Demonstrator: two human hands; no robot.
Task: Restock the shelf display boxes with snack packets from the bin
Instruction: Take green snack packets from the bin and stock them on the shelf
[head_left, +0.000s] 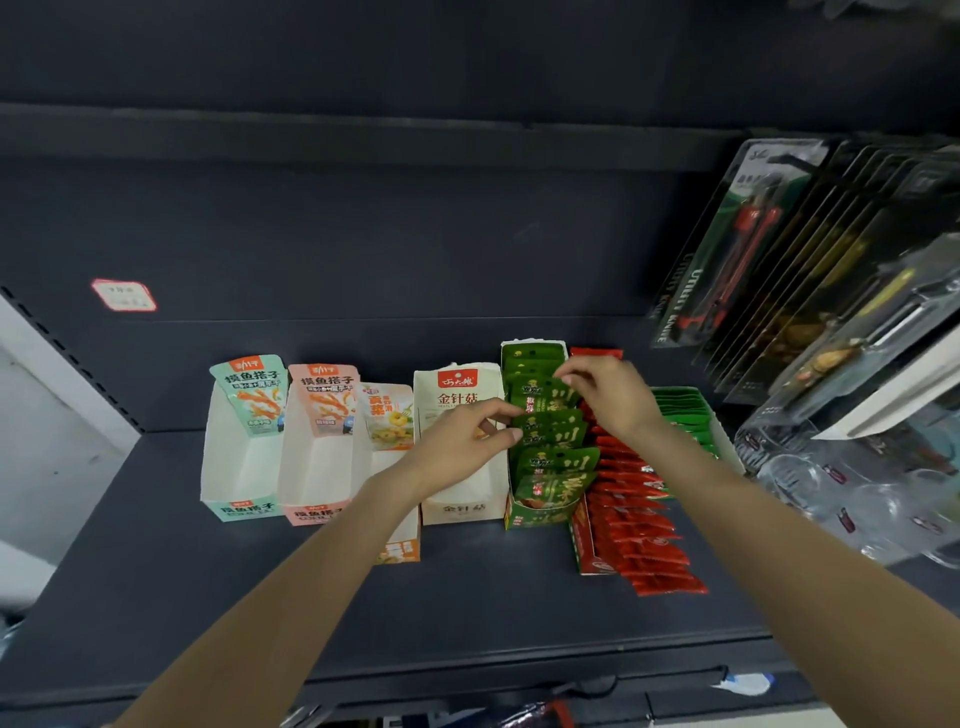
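Both hands are at work in the green display box (540, 499), which stands on the dark shelf (467, 597) between the white box (457, 512) and the red box (587, 545). The left hand (462, 441) pinches the left edge of a green packet (545, 431) in the middle of the row; the right hand (605, 389) has its fingers curled round the top of a packet further back, near the box's rear wall. The packets look light, thin and soft — sealed foil or plastic pouches that bend easily and probably slide against each other, so they are best taken by the flat seam at the top or side rather than squeezed in the middle, where the contents could get crushed. Stood on edge in a row they will likely tip unless packed snugly. The cardboard boxes seem flimsy too, and may shift if pushed. The teal box (241, 509), pink box (314, 512) and white box look largely empty, though their floors are partly hidden by walls and the left forearm. The bin named in the task is not in view — only blurred shapes show at the bottom edge. The hanging blister packs (779, 249) on the right are smeared, and the price tag (123, 295) on the back panel is unreadable.
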